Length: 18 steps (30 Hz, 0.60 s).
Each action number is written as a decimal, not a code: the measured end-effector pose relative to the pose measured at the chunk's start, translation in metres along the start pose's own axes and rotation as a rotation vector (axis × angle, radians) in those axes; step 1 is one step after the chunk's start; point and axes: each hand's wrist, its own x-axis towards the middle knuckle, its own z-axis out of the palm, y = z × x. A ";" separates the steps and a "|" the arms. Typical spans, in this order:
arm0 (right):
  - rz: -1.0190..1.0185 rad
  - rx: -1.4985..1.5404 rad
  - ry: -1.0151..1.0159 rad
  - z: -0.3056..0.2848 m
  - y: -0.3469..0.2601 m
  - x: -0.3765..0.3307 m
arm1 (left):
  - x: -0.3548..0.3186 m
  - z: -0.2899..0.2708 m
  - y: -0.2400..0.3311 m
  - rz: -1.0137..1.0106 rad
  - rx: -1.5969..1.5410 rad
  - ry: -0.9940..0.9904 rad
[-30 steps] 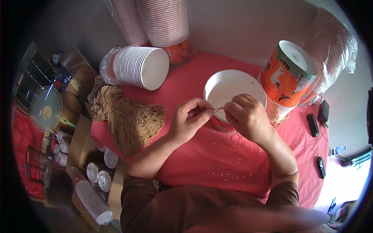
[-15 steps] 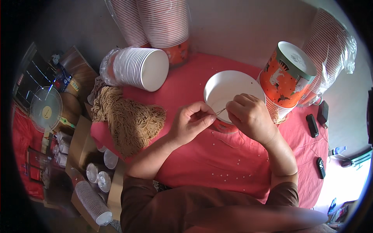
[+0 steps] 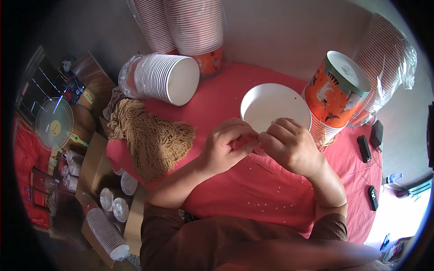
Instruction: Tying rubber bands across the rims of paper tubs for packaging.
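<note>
My left hand (image 3: 228,147) and my right hand (image 3: 293,147) meet fingertip to fingertip over the near rim of a white-lined paper bucket (image 3: 275,101). Both are closed in a pinch on a thin tan string (image 3: 270,169); most of it is hidden by the fingers, and a loose strand hangs below them. The bucket stands upright on the red cloth, with a small dark speck inside near its rim. Left of my hands lies a big bundle of tan strings (image 3: 153,140). Small white beads (image 3: 260,205) are scattered over the cloth in front of me.
An orange patterned bucket (image 3: 332,92) sits upside down on stacked buckets at the right. Wrapped bucket stacks (image 3: 194,27) stand behind, and one stack (image 3: 181,81) lies sideways. Black devices (image 3: 364,149) line the right edge. A cardboard box (image 3: 92,167) and a fan (image 3: 54,124) are at left.
My hands have drawn together and slightly toward me. The string stretched between them before is now mostly covered by my fingers. The whole view has shifted slightly.
</note>
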 end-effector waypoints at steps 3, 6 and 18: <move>-0.003 0.002 0.013 0.001 0.000 0.000 | 0.000 0.000 0.001 -0.009 -0.009 0.001; -0.009 0.026 0.021 -0.001 -0.001 0.000 | -0.003 -0.001 0.002 -0.066 0.014 -0.019; 0.040 -0.094 0.063 -0.017 0.003 0.004 | 0.005 -0.001 -0.015 0.172 0.225 0.075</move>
